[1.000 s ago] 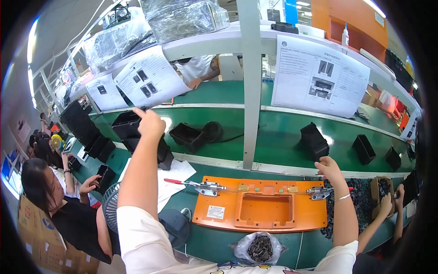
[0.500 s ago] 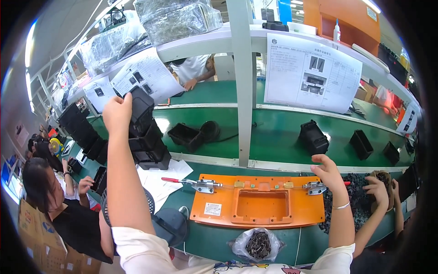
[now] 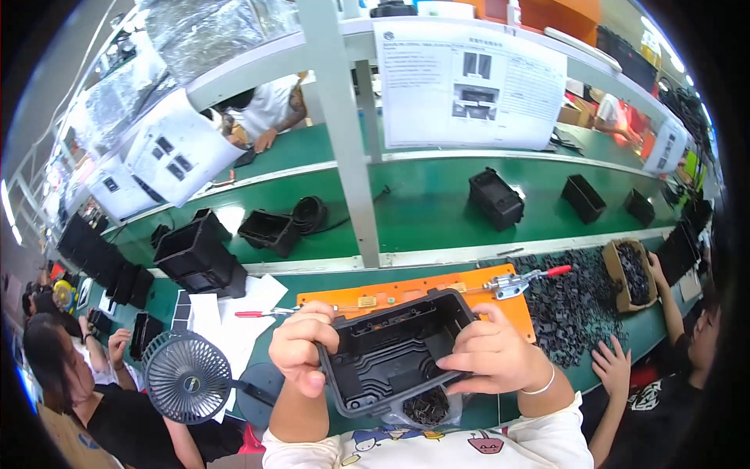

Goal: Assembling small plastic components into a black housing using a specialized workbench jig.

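A black plastic box (image 3: 394,356) with its open side up is held in front of my chest. My left hand (image 3: 305,348) is closed on its left wall. At the right wall my right hand (image 3: 492,352) grips it, fingers reaching over the rim to the inside. Behind and partly under the box lies an orange fixture plate (image 3: 512,313), its middle hidden by the box. Red-handled toggle clamps sit at its ends, the right clamp (image 3: 512,285) showing best. A bag of small dark parts (image 3: 426,406) shows just below the box.
Stacked black boxes (image 3: 199,258) stand at the left behind a desk fan (image 3: 187,375). More black boxes (image 3: 496,199) sit on the green shelf. Loose black parts (image 3: 574,305) and a carton (image 3: 629,273) lie right. Co-workers sit on both sides. A grey post (image 3: 340,133) rises in front.
My left hand has come down from the stack at the left with a black box. My right hand has moved in to grip it too. The view has shifted to the right.
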Tool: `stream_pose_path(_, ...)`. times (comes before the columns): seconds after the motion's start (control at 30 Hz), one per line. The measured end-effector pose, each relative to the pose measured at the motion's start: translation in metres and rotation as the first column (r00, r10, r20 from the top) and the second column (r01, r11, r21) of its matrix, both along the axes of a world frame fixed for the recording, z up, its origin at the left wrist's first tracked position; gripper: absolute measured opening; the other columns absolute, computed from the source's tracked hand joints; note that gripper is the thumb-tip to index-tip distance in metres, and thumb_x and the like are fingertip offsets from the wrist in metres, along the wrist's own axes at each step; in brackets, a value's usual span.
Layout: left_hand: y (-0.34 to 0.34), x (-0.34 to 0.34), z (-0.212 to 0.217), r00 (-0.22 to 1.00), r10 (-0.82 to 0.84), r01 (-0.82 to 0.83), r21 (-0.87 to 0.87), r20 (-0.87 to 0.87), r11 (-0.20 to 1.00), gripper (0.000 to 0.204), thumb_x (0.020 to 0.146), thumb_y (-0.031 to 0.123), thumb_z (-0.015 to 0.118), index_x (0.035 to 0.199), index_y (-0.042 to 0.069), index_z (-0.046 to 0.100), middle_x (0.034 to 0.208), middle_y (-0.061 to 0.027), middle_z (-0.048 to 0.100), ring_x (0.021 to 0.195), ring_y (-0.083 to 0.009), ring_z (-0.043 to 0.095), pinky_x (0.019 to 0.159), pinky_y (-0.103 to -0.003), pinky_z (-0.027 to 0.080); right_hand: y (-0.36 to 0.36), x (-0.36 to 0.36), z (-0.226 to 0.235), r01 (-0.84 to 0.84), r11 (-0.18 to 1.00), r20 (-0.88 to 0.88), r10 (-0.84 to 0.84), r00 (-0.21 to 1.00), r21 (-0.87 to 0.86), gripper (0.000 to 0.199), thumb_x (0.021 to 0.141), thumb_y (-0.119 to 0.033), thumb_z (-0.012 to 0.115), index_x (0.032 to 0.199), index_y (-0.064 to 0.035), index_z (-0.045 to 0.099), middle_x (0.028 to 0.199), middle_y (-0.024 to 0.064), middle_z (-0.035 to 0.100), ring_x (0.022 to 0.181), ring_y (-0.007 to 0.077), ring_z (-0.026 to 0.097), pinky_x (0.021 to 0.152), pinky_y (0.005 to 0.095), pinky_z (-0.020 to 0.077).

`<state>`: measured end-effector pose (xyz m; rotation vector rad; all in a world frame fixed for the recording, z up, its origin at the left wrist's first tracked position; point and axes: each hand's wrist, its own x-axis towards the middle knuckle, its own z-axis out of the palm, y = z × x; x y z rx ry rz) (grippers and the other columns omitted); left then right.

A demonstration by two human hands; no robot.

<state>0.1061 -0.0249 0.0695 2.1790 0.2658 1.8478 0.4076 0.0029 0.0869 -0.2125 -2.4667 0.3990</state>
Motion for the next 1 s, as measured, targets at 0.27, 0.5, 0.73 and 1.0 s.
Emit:
stream_pose_path(0.27, -0.001, 0.015, -0.079, 0.908, 0.367, -0.401, -0.165, -0.204, 0.901, 0.052, 0.08, 0.05, 0.064, 0.065, 0.005, 0.042, 0.106, -0.0206, 0.064, 0.094, -0.0326, 0.053, 0.084, -0.042, 0.04, -0.005, 0.002, -0.057, 0.384, 0.913, 0.023, -0.39, 0.92, 0.135, 0.031, 0.065, -0.021, 0.079, 0.093, -0.014, 0.069, 0.079, -0.0025, 0.059, 0.087, 0.0154, 0.06, 0.105, 0.0578, 0.02)
stream_pose_path(0.5, -0.004, 0.022, -0.092, 0.853, 0.499, -0.509, -0.459, -0.156, 0.728, 0.018, 0.078, 0.012, 0.064, 0.08, 0.003, 0.049, 0.118, -0.0221, 0.055, 0.106, -0.0337, 0.054, 0.092, -0.04, 0.041, -0.009, -0.008, -0.065, 0.484, 0.872, 0.093, -0.489, 0.867, 0.076, 0.028, 0.067, -0.018, 0.076, 0.094, -0.0148, 0.069, 0.079, -0.0012, 0.058, 0.088, 0.0166, 0.06, 0.107, 0.0592, 0.0208)
stream_pose_path(0.73, -0.01, 0.025, -0.112, 0.857, 0.503, -0.478, -0.534, -0.11, 0.698, 0.053, 0.081, 0.042, 0.066, 0.111, 0.003, 0.046, 0.131, -0.022, 0.044, 0.119, -0.0343, 0.046, 0.102, -0.045, 0.034, 0.002, -0.009, -0.061, 0.415, 0.909, 0.295, -0.386, 0.874, -0.039, 0.028, 0.07, -0.021, 0.075, 0.097, -0.0151, 0.069, 0.077, -0.0006, 0.056, 0.087, 0.0182, 0.058, 0.108, 0.0581, 0.023)
stream_pose_path(1.0, -0.005, 0.038, -0.104, 0.825, 0.469, -0.564, -0.409, -0.316, 0.717, 0.091, 0.071, 0.074, 0.061, 0.124, 0.001, 0.049, 0.143, -0.0313, 0.03, 0.134, -0.0423, 0.032, 0.107, -0.049, 0.028, 0.018, -0.009, -0.064, 0.398, 0.9, 0.426, -0.294, 0.856, -0.179, 0.029, 0.075, -0.024, 0.073, 0.1, -0.0112, 0.068, 0.084, 0.0031, 0.063, 0.095, 0.0209, 0.06, 0.108, 0.0637, 0.0155)
